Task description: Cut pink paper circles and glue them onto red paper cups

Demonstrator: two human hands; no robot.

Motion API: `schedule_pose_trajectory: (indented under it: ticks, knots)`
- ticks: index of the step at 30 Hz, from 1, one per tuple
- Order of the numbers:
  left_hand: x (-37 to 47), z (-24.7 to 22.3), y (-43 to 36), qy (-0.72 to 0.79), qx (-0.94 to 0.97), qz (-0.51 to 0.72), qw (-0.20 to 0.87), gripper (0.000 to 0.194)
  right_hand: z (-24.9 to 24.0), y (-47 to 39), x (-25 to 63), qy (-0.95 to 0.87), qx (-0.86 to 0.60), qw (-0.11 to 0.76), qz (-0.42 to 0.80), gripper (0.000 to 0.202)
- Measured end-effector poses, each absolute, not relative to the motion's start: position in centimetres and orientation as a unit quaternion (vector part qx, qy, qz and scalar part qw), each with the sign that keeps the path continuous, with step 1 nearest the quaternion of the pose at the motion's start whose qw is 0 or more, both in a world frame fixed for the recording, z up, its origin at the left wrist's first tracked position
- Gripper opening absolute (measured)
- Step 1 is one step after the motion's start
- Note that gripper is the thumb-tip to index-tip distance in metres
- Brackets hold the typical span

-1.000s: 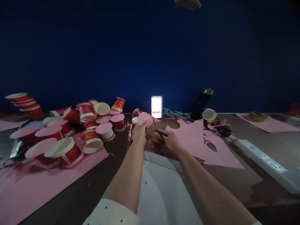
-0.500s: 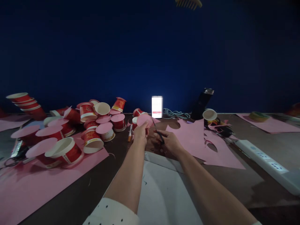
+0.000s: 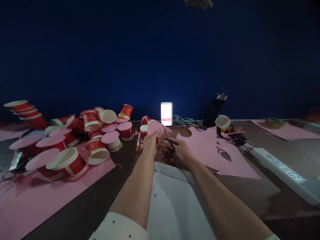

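My left hand (image 3: pixel 150 142) pinches a round piece of pink paper (image 3: pixel 154 127) by its lower edge. My right hand (image 3: pixel 183 150) is closed around the handles of dark scissors (image 3: pixel 171 144), whose blades point up along the paper's right edge. Whether the blades bite into the paper I cannot tell. Behind and beside the left hand stands a small red and white paper cup (image 3: pixel 143 132). To the right of the scissors lies a large pink sheet (image 3: pixel 197 146) with rounded cut-outs along its edges.
Many red paper cups (image 3: pixel 98 150), several topped with pink discs, crowd the left over a pink sheet (image 3: pixel 65 191). A lit phone (image 3: pixel 166 114) stands at the back near a coiled cable (image 3: pixel 187 121). A dark bottle (image 3: pixel 215 108) and a white power strip (image 3: pixel 282 173) are on the right.
The paper disc has turned or shifted slightly to the right against the scissors. Both hands stay almost in place; the whole view has moved a little.
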State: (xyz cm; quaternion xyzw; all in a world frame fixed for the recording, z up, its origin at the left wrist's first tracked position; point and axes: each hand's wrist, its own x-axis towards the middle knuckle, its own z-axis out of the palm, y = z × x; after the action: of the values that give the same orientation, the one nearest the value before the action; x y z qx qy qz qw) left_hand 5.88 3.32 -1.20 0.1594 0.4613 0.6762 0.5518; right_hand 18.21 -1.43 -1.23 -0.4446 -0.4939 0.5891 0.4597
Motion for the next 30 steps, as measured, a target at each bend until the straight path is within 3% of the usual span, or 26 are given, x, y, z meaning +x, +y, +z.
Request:
schedule_pose_trajectory:
  ticks: [30]
  knots:
    - [5.71, -1.43, 3.57, 0.451, 0.132, 0.683, 0.56, 0.027, -1.41, -0.92, 18.51, -0.533, -0.441, 0.468, 0.55, 0.043]
